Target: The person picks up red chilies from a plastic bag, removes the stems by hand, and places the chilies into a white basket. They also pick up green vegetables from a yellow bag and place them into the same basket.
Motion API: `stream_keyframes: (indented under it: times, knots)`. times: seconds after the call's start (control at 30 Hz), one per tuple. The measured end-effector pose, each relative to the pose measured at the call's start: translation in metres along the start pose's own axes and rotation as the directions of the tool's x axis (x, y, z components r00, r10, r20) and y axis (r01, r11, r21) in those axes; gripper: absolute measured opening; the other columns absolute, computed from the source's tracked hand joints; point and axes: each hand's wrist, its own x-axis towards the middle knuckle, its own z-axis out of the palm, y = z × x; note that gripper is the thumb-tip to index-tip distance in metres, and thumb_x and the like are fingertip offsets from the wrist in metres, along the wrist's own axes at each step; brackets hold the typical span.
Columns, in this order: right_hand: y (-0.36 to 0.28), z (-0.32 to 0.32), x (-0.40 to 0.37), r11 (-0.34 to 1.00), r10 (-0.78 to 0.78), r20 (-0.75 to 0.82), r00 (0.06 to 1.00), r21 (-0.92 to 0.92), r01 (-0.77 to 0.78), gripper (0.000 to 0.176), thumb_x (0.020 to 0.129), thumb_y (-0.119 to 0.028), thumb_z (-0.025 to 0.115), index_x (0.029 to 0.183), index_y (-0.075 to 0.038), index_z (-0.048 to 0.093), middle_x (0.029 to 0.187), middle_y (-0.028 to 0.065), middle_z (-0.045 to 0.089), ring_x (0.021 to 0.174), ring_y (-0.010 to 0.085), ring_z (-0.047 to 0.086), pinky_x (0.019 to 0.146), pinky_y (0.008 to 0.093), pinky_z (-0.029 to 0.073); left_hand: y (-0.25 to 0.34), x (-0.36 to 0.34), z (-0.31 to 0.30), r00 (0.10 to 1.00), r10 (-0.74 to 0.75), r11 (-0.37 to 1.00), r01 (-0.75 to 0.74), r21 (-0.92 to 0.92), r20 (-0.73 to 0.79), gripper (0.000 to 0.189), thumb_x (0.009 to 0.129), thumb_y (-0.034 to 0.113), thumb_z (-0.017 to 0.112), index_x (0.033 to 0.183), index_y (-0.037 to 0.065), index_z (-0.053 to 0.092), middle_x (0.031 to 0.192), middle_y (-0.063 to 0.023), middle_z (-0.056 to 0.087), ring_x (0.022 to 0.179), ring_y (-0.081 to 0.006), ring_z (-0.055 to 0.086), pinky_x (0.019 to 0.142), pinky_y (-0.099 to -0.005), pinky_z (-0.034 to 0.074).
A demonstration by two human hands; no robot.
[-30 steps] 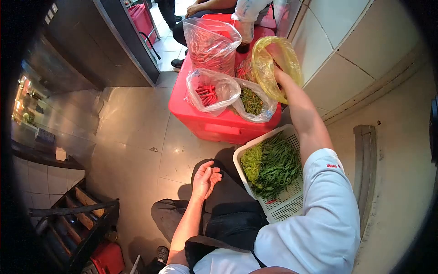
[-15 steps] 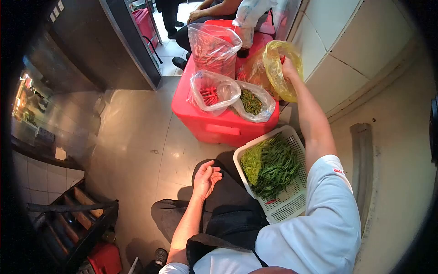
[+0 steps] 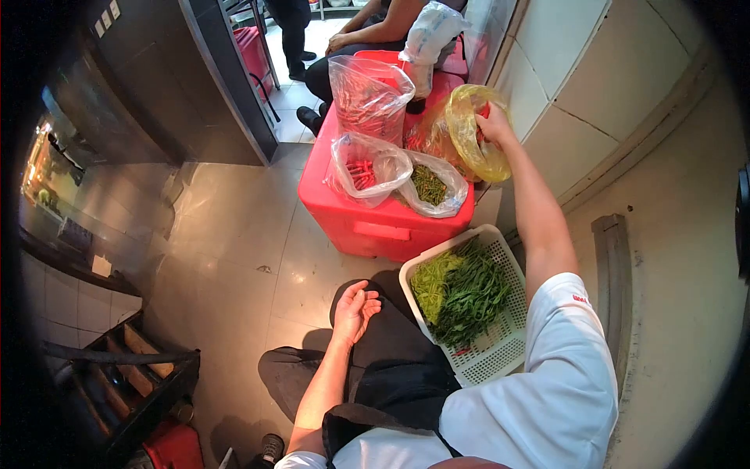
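My right hand is at the mouth of a yellow plastic bag, its fingers closed around red chili peppers. Palm up over my knee, my left hand is empty, with its fingers loosely curled and apart. The yellow bag stands on a red cooler box. Beside it are a clear bag of green stems, a clear bag of red chilies and a taller, fuller bag of red chilies.
A white perforated basket of leafy greens sits by my right leg. A tiled wall rises at right. Behind the cooler, a seated person's arm shows. A dark slatted rack stands at lower left.
My right hand has risen slightly at the yellow bag's mouth, and more red shows at its fingers. My left hand stays over my knee. The view has shifted a little.
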Motion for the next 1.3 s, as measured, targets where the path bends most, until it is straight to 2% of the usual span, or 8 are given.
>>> stream_keyframes:
  times: [0.13,0.23,0.33,0.63,0.87,0.97,1.1,1.3]
  knots:
    - [-0.009,-0.004,-0.010,0.999,0.020,0.090,0.996,-0.033,-0.017,0.021,0.083,-0.013,0.060,0.102,-0.004,0.060,0.076,0.0091,0.064,0.068,0.0218,0.062,0.063,0.0362,0.050,0.000,-0.001,0.000,1.000,0.005,1.000,-0.005,-0.002,0.003,0.029,0.097,0.018,0.053,0.123,0.005,0.049,0.097,-0.0151,0.066,0.076,-0.0209,0.067,0.069,-0.0315,0.058]
    - [-0.021,-0.011,-0.017,0.862,0.220,0.152,0.964,0.432,-0.265,0.015,0.084,-0.009,0.059,0.097,-0.004,0.056,0.069,0.0050,0.056,0.051,0.0110,0.050,0.036,0.0264,0.036,-0.002,-0.001,-0.002,1.000,0.012,1.000,-0.012,-0.008,0.009,0.029,0.097,0.018,0.053,0.123,0.005,0.049,0.097,-0.0150,0.066,0.076,-0.0208,0.067,0.069,-0.0315,0.058]
    - [-0.034,-0.023,-0.021,0.777,0.230,0.136,0.963,0.571,-0.267,0.010,0.084,-0.009,0.058,0.093,-0.005,0.054,0.068,0.0049,0.055,0.050,0.0106,0.047,0.035,0.0251,0.034,-0.001,-0.003,-0.003,1.000,0.020,1.000,-0.019,-0.021,0.009,0.029,0.097,0.018,0.053,0.123,0.006,0.049,0.097,-0.0150,0.066,0.075,-0.0207,0.067,0.069,-0.0314,0.058]
    - [-0.041,-0.026,-0.012,0.405,0.358,0.117,0.926,0.874,-0.267,0.012,0.087,-0.011,0.054,0.082,0.000,0.054,0.069,0.0070,0.053,0.048,0.0129,0.043,0.038,0.0251,0.033,-0.001,-0.003,-0.003,0.999,0.028,0.999,-0.027,-0.044,0.020,0.029,0.097,0.018,0.054,0.124,0.005,0.049,0.097,-0.0151,0.066,0.076,-0.0210,0.067,0.070,-0.0315,0.058]
    - [-0.061,-0.021,-0.012,0.315,0.422,-0.022,0.906,0.941,-0.123,0.008,0.088,-0.010,0.055,0.086,-0.002,0.053,0.069,0.0061,0.052,0.054,0.0138,0.045,0.041,0.0269,0.033,-0.001,-0.004,-0.004,0.999,0.037,0.998,-0.036,-0.044,0.026,0.034,0.098,0.019,0.053,0.127,0.002,0.046,0.103,-0.0168,0.064,0.084,-0.0236,0.066,0.077,-0.0342,0.056]
    - [-0.121,-0.014,-0.058,0.220,0.303,-0.034,0.953,0.975,-0.035,0.005,0.088,-0.009,0.054,0.091,-0.005,0.054,0.072,0.0045,0.052,0.056,0.0133,0.047,0.044,0.0264,0.036,0.005,-0.008,0.027,0.998,0.064,0.997,-0.064,0.049,-0.004,0.038,0.098,0.022,0.054,0.129,0.002,0.045,0.114,-0.0188,0.059,0.098,-0.0270,0.063,0.086,-0.0382,0.053]
    - [-0.206,0.024,-0.176,0.170,0.205,0.024,0.978,0.984,-0.060,0.012,0.089,-0.010,0.052,0.100,-0.008,0.054,0.077,0.0052,0.058,0.056,0.0118,0.052,0.042,0.0274,0.040,0.033,-0.019,0.119,0.929,0.224,0.969,-0.244,0.035,0.293,0.057,0.099,0.032,0.050,0.142,0.001,0.031,0.138,-0.0187,0.046,0.128,-0.0293,0.046,0.107,-0.0415,0.036]
    - [-0.278,0.092,-0.334,0.180,-0.044,0.187,0.981,0.968,-0.176,0.021,0.091,0.001,0.050,0.112,-0.003,0.049,0.098,0.0068,0.057,0.082,0.0137,0.058,0.073,0.0274,0.051,0.087,-0.032,0.155,0.872,0.488,0.852,-0.465,-0.242,0.041,0.051,0.102,0.044,0.034,0.132,0.004,0.045,0.122,-0.0099,0.055,0.111,-0.0188,0.054,0.099,-0.0335,0.041]
